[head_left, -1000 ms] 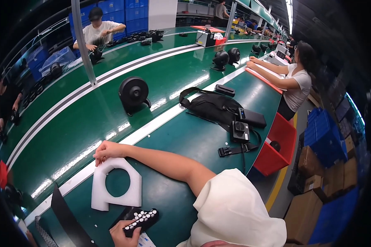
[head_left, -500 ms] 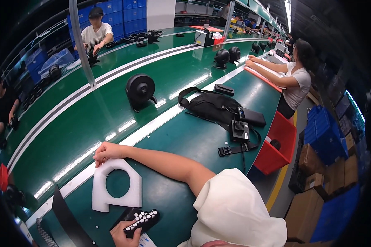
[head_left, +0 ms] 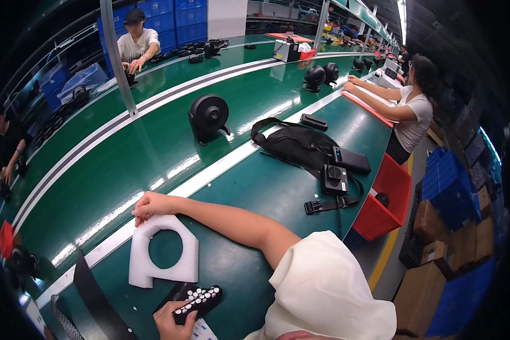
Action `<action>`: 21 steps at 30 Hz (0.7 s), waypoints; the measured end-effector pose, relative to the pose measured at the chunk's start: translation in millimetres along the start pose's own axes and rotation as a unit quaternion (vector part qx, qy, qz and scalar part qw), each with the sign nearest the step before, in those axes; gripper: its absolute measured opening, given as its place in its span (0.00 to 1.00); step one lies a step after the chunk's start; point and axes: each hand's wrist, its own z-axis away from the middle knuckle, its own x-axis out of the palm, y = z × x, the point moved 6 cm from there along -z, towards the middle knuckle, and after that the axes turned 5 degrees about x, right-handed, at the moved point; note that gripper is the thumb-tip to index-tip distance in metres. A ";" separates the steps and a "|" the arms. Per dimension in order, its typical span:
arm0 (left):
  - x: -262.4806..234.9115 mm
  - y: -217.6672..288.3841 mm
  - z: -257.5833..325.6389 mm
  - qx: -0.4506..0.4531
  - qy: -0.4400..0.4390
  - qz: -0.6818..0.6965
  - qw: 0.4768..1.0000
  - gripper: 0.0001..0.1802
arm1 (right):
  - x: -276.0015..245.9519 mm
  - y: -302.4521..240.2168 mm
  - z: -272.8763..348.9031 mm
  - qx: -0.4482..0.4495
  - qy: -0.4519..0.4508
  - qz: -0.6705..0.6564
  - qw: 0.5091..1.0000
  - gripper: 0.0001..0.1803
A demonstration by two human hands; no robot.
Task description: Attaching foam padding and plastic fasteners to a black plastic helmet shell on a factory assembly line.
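My right hand [head_left: 152, 205] is closed at the upper left corner of a white foam block [head_left: 190, 249] with a large round hole. Its fingers curl down beside the foam, and what they hold, if anything, is hidden. Below, my left hand [head_left: 175, 322] grips a black piece dotted with round white pads [head_left: 197, 300], the thumb lying across it. A white printed sheet [head_left: 203, 330] shows under that hand. Left of the foam lies a long black strip [head_left: 96, 300], with a grey patterned strip [head_left: 63, 320] beside it.
On the green line beyond my bench stands a round black fan [head_left: 209, 116]. A black bag [head_left: 297, 144] with a strap and devices lies to the right, next to a red bin [head_left: 382, 204]. Co-workers sit across the line and farther along it. Cartons [head_left: 419, 289] stand on the right.
The whole view has shifted slightly. The black fan has moved a little to the right along the green line. Both hands keep nearly the same pose.
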 end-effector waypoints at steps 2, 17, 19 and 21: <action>-0.5 1.1 -0.5 -0.002 0.001 -0.004 1.000 0.11 | -0.5 1.2 -0.9 0.004 0.000 -0.009 1.000 0.13; 1.3 -3.6 0.7 -0.005 0.004 -0.006 1.000 0.11 | 0.6 -3.3 1.7 -0.003 -0.003 0.006 1.000 0.14; 1.7 -4.8 1.4 -0.001 0.005 -0.007 1.000 0.11 | 1.2 -3.4 1.8 -0.005 -0.002 0.005 1.000 0.14; 2.2 -5.8 1.5 -0.002 0.003 -0.008 1.000 0.11 | 1.4 -3.5 1.7 -0.007 -0.002 0.004 1.000 0.14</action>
